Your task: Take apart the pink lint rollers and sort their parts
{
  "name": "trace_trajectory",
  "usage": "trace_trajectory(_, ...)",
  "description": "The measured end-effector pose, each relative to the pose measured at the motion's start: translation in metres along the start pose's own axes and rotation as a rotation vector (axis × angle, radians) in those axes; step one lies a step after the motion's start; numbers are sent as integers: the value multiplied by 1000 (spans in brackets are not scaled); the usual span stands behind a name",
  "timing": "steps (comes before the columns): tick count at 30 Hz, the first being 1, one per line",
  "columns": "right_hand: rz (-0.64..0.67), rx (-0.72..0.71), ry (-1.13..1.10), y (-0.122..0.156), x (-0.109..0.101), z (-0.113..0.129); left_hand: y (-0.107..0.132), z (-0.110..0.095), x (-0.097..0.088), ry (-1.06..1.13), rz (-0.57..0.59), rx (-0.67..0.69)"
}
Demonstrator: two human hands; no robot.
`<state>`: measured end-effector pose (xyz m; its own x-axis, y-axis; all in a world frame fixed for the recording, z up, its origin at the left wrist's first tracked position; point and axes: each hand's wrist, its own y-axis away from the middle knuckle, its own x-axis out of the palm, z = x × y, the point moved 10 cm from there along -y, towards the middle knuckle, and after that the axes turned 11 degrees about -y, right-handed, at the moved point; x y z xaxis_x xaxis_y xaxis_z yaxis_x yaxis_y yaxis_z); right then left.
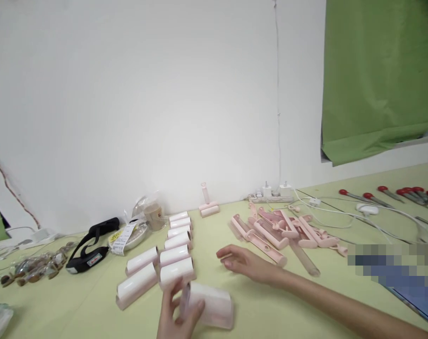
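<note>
My left hand (178, 313) grips a white lint roller refill (216, 306) by its left end, low in front of me. That roll is slightly blurred. My right hand (240, 262) hovers over the table with fingers stretched out and nothing in them. Just beyond it lies a heap of pink lint roller handles (266, 249) with clear covers among them. Left of centre, several more white refills (176, 272) lie in a column, with two others (138, 282) beside them. An assembled pink lint roller (209, 207) leans by the wall.
A black strap-like item (90, 256), a wrapped plate (131, 235) and a bagged cup (154, 216) stand left. Small bottle-like items (37, 268) lie farther left. A power strip (270, 198), white cables and red-handled tools (371, 197) are at the right.
</note>
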<state>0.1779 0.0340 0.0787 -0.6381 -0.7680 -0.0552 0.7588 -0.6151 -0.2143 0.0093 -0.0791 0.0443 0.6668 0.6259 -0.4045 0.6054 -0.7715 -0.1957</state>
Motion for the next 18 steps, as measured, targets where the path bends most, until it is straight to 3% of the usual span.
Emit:
trace_trajectory(3,-27,180,-485,35,21,-17,-12,-67,57,-19,302,128)
trace_trajectory(5,-66,294,-799,47,31,-29,-22,-96,92,-128,440,186)
trace_trajectory(8,-158,471,-1127,55,36,-52,-39,-121,117,-322,480,241)
trace_trajectory(11,-295,525,-1281,59,24,-68,-51,-136,111,-354,433,283)
trace_trajectory(13,-312,494,-1348,57,16,-67,-55,-138,99,-268,416,278)
trace_trajectory(15,-323,425,-1381,53,4,-59,-57,-133,83,-142,356,260)
trace_trajectory(18,-462,265,-1359,53,-31,-41,-53,-113,61,34,154,263)
